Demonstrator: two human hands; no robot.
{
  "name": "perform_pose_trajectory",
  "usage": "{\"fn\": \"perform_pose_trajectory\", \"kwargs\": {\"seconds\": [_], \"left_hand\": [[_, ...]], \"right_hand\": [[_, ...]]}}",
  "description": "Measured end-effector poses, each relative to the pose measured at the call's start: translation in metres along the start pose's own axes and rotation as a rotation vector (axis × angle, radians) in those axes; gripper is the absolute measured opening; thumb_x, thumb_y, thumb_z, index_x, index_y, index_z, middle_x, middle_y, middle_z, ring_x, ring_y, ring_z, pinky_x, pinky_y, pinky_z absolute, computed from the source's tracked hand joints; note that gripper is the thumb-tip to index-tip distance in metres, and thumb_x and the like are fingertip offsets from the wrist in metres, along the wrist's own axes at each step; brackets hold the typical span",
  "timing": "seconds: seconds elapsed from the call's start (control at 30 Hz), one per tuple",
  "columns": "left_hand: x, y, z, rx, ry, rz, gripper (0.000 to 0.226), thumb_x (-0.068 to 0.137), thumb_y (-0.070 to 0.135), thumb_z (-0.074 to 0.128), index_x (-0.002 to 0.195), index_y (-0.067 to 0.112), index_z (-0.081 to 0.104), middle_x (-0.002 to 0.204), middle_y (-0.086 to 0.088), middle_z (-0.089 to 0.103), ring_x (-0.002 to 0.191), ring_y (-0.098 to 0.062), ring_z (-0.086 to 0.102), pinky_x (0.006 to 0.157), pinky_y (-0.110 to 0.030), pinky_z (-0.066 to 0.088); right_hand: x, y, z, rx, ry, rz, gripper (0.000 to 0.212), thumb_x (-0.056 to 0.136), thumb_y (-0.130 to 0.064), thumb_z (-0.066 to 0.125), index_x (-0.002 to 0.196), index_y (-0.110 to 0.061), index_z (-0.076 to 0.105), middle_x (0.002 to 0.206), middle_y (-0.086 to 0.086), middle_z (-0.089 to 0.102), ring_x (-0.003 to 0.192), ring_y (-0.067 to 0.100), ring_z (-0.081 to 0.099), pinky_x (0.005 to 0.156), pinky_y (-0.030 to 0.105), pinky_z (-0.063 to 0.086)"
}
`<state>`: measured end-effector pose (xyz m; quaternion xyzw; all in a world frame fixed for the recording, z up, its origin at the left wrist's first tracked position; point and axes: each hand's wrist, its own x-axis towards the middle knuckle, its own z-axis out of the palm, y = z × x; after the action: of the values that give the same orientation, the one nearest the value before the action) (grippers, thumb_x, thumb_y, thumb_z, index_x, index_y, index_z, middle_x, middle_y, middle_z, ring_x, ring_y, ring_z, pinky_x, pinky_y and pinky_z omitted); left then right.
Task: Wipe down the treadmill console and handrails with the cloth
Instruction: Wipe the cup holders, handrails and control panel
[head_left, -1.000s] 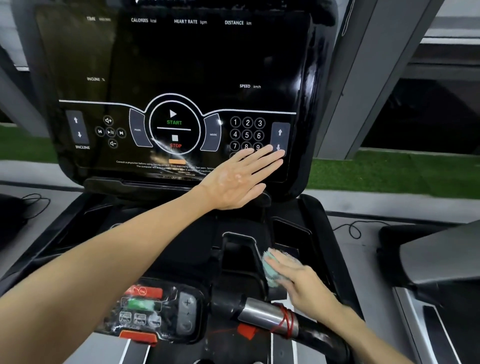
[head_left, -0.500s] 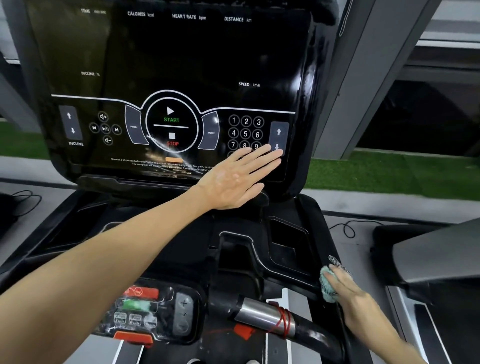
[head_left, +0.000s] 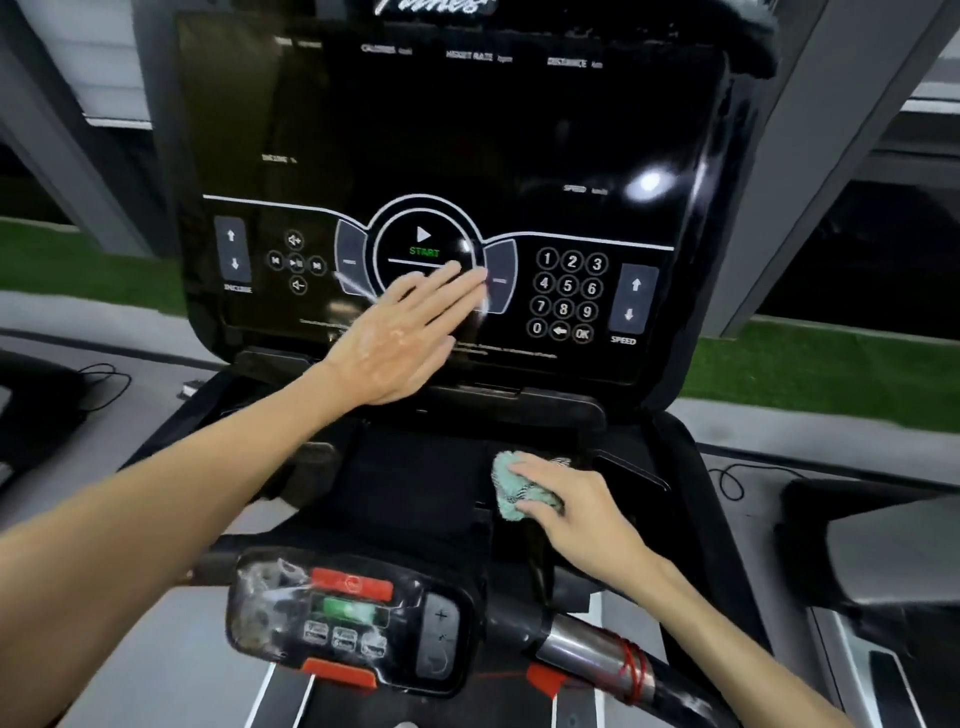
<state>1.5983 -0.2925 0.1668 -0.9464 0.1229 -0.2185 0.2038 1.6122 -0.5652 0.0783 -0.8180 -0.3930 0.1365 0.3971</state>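
Note:
The black treadmill console (head_left: 467, 130) fills the upper middle, with a START dial, a number pad and arrow keys printed on it. My left hand (head_left: 400, 338) lies flat and open on the screen just below the START dial, fingers pointing up and right. My right hand (head_left: 576, 512) presses a crumpled teal cloth (head_left: 511, 491) onto the black tray (head_left: 415, 483) below the screen, right of its middle. A black handrail with a silver sleeve (head_left: 587, 649) wound with red cord runs across the bottom right, beside a small control pad (head_left: 353, 618).
Another treadmill's grey and black body (head_left: 883, 545) stands close on the right. Black cables (head_left: 732, 480) lie on the grey floor on both sides. Green turf (head_left: 821, 369) and grey columns (head_left: 810, 156) lie beyond the console.
My left hand slid left across the screen, from the number pad area to the START dial. My right hand carried the cloth from the tray's right edge back toward the middle.

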Motion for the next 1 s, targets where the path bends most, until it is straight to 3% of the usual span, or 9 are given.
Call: {"fn": "perform_pose_trajectory", "kwargs": {"seconds": [0.1, 0.3, 0.43, 0.5, 0.63, 0.73, 0.83, 0.93, 1.0], "left_hand": [[-0.027, -0.028, 0.005, -0.003, -0.026, -0.049, 0.061, 0.098, 0.026, 0.035, 0.153, 0.006, 0.017, 0.162, -0.01, 0.014, 0.148, -0.027, 0.018, 0.116, -0.042, 0.018], [-0.051, -0.051, 0.023, -0.043, -0.049, 0.019, 0.062, 0.099, 0.026, 0.034, 0.154, 0.008, 0.013, 0.162, -0.007, 0.007, 0.149, -0.025, 0.015, 0.116, -0.04, 0.018], [-0.052, -0.054, 0.028, -0.084, -0.014, 0.028, 0.062, 0.098, 0.026, 0.036, 0.154, 0.007, 0.015, 0.162, -0.006, 0.005, 0.149, -0.025, 0.013, 0.117, -0.04, 0.016], [-0.053, -0.053, 0.03, -0.101, -0.002, 0.022, 0.062, 0.099, 0.026, 0.035, 0.154, 0.006, 0.015, 0.163, -0.008, 0.008, 0.149, -0.025, 0.013, 0.117, -0.039, 0.014], [-0.054, -0.055, 0.032, -0.127, 0.027, 0.027, 0.061, 0.099, 0.027, 0.034, 0.154, 0.006, 0.016, 0.163, -0.008, 0.01, 0.149, -0.026, 0.013, 0.117, -0.04, 0.014], [-0.056, -0.056, 0.032, -0.143, 0.031, 0.03, 0.061, 0.1, 0.027, 0.033, 0.154, 0.006, 0.015, 0.163, -0.008, 0.01, 0.149, -0.025, 0.012, 0.117, -0.04, 0.014], [-0.057, -0.058, 0.033, -0.154, 0.035, 0.036, 0.061, 0.1, 0.028, 0.032, 0.154, 0.007, 0.013, 0.163, -0.008, 0.009, 0.149, -0.025, 0.011, 0.118, -0.04, 0.014], [-0.058, -0.059, 0.033, -0.163, 0.042, 0.044, 0.061, 0.1, 0.029, 0.031, 0.154, 0.007, 0.014, 0.163, -0.009, 0.009, 0.149, -0.026, 0.012, 0.118, -0.04, 0.015], [-0.058, -0.059, 0.034, -0.175, 0.049, 0.042, 0.061, 0.1, 0.029, 0.032, 0.154, 0.006, 0.014, 0.163, -0.009, 0.01, 0.149, -0.026, 0.013, 0.117, -0.04, 0.016]], "right_hand": [[0.031, -0.017, 0.031, -0.078, -0.097, -0.09, 0.041, 0.091, -0.011, 0.064, 0.131, -0.013, 0.058, 0.141, -0.004, 0.048, 0.132, 0.005, 0.042, 0.11, 0.012, 0.026], [0.084, -0.035, 0.078, -0.261, -0.187, -0.143, 0.041, 0.093, -0.009, 0.058, 0.134, -0.008, 0.054, 0.146, 0.014, 0.044, 0.138, 0.021, 0.038, 0.108, 0.005, 0.008], [0.077, -0.024, 0.072, -0.408, -0.228, -0.173, 0.043, 0.097, -0.025, 0.048, 0.139, -0.015, 0.049, 0.15, 0.01, 0.04, 0.139, 0.025, 0.035, 0.115, 0.035, 0.024], [0.071, -0.022, 0.066, -0.49, -0.238, -0.134, 0.046, 0.096, -0.029, 0.043, 0.141, -0.017, 0.047, 0.15, 0.01, 0.039, 0.139, 0.026, 0.035, 0.113, 0.044, 0.029], [0.098, -0.047, 0.084, -0.485, -0.251, -0.133, 0.042, 0.092, -0.018, 0.043, 0.13, -0.004, 0.056, 0.136, 0.018, 0.053, 0.124, 0.035, 0.05, 0.103, 0.044, 0.043], [0.12, -0.068, 0.115, -0.401, -0.244, -0.177, 0.038, 0.092, -0.007, 0.052, 0.129, 0.0, 0.057, 0.138, 0.02, 0.051, 0.129, 0.035, 0.047, 0.111, 0.034, 0.034], [0.116, -0.069, 0.12, -0.258, -0.318, -0.205, 0.038, 0.093, -0.008, 0.058, 0.131, -0.007, 0.058, 0.145, 0.01, 0.045, 0.137, 0.014, 0.035, 0.116, 0.021, 0.019], [0.097, -0.062, 0.1, -0.107, -0.563, -0.121, 0.038, 0.09, -0.011, 0.066, 0.127, -0.012, 0.061, 0.142, 0.001, 0.046, 0.136, 0.002, 0.032, 0.115, 0.015, 0.02], [0.086, -0.053, 0.08, -0.057, -0.611, -0.062, 0.037, 0.087, -0.009, 0.068, 0.124, -0.011, 0.063, 0.139, 0.002, 0.05, 0.134, -0.001, 0.034, 0.112, 0.011, 0.022]]}}
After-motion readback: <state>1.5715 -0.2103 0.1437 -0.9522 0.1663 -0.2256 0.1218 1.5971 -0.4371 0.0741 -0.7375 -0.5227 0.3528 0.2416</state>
